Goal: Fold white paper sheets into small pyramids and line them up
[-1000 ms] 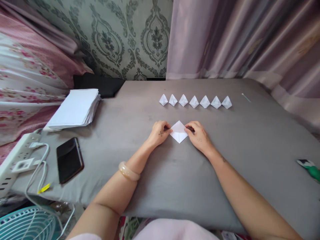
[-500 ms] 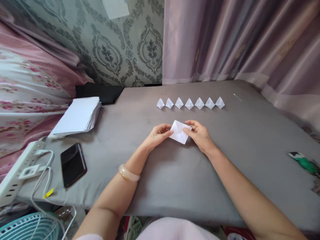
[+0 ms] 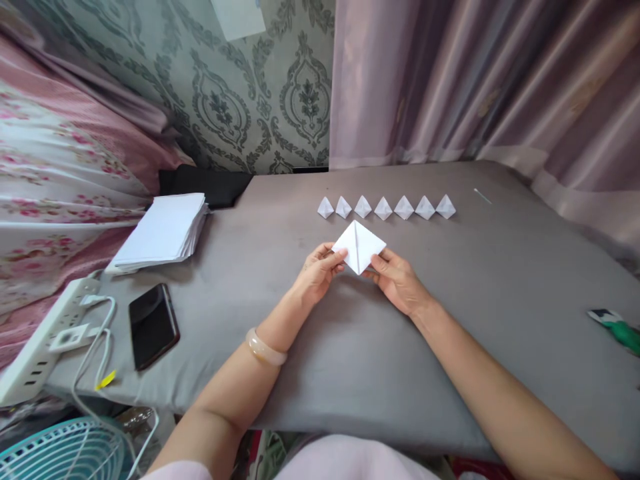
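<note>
"What lies closest to the lens?"

"At lower left, a turquoise fan [image 3: 65,453], cut off by the edge of the view. A pale bangle [image 3: 266,348] circles the left forearm, and a dark phone [image 3: 154,327] lies face up beside a white power strip [image 3: 37,357]."

"And the hands?"

"Apart, with one piece of work between them. The left hand [image 3: 320,272] pinches the left corner of a folded white paper [image 3: 364,241], thumb in front. The right hand [image 3: 399,281] grips its lower right edge, fingers underneath."

"Where is that paper?"

"Held over the gray table [image 3: 400,380], a diamond with a crease down its middle, tilted toward the viewer."

"Beyond it?"

"Seven folded paper pieces [image 3: 383,209] stand in a row, points up. A stack of white sheets [image 3: 163,229] rests to the left; a thin white stick [image 3: 483,195] lies to the right."

"The backdrop?"

"A mauve curtain [image 3: 390,80] hangs next to gray damask-patterned wallpaper [image 3: 225,107]."
</note>
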A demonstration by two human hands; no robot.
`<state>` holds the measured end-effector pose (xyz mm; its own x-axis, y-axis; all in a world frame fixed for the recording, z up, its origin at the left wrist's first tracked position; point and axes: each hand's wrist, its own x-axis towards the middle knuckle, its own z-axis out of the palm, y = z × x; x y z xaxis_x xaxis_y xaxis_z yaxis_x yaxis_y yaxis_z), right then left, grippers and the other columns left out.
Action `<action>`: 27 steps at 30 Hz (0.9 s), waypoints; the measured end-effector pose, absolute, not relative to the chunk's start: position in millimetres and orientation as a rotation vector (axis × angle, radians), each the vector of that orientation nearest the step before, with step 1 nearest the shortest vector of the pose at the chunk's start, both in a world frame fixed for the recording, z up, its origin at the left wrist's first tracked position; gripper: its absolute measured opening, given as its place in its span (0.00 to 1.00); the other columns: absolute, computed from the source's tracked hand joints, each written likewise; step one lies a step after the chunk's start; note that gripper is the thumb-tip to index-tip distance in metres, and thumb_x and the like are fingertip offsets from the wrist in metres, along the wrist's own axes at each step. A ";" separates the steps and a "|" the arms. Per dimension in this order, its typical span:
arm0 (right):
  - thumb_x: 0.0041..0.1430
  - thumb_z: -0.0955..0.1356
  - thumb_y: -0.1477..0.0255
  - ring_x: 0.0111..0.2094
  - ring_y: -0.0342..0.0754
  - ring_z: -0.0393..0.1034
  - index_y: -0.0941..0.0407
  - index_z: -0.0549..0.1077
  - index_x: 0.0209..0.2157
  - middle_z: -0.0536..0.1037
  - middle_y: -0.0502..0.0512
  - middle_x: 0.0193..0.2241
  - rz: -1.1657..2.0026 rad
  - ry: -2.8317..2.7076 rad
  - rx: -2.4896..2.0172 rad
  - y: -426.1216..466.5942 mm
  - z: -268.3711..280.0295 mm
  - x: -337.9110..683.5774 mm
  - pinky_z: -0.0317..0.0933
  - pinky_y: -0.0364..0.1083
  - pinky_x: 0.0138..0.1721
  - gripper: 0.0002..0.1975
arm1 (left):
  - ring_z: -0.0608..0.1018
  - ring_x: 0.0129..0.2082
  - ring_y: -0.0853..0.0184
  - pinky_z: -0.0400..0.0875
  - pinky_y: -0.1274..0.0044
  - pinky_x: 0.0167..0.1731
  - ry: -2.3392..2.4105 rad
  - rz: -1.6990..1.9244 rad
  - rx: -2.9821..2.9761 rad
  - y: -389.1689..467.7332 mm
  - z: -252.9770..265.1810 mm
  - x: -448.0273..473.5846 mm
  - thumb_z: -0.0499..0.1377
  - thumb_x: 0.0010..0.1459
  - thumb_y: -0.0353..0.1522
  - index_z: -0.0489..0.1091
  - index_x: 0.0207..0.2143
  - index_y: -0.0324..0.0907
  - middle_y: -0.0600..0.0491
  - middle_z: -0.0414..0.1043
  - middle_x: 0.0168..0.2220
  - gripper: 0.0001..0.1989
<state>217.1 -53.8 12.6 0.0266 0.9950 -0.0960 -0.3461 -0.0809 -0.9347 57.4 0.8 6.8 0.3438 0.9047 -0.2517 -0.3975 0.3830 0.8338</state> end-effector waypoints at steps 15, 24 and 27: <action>0.60 0.66 0.71 0.35 0.48 0.70 0.56 0.79 0.38 0.78 0.55 0.32 0.225 -1.654 -1.455 -55.8 3.5 230.5 0.62 0.47 0.38 0.10 | 0.73 0.44 0.62 0.69 0.72 0.42 1.049 1.171 1.978 3.0 -4.7 50.5 0.64 0.54 0.36 0.69 0.44 0.41 0.47 0.72 0.44 0.17; 0.62 0.62 0.79 0.35 0.49 0.65 0.58 0.77 0.42 0.77 0.57 0.32 -0.517 -2.134 -1.513 -52.0 -1.7 222.2 0.55 0.48 0.37 0.13 | 0.68 0.45 0.60 0.65 0.69 0.45 1.048 0.815 2.852 1.2 1.7 42.4 0.47 0.65 0.29 0.68 0.46 0.40 0.45 0.70 0.47 0.12; 0.63 0.61 0.79 0.35 0.50 0.64 0.57 0.77 0.40 0.77 0.57 0.32 -0.413 -2.227 -1.555 -52.8 -4.3 219.1 0.55 0.49 0.36 0.13 | 0.69 0.43 0.60 0.65 0.69 0.42 1.067 0.545 2.881 2.6 2.0 41.8 0.47 0.64 0.28 0.70 0.43 0.40 0.46 0.72 0.43 0.13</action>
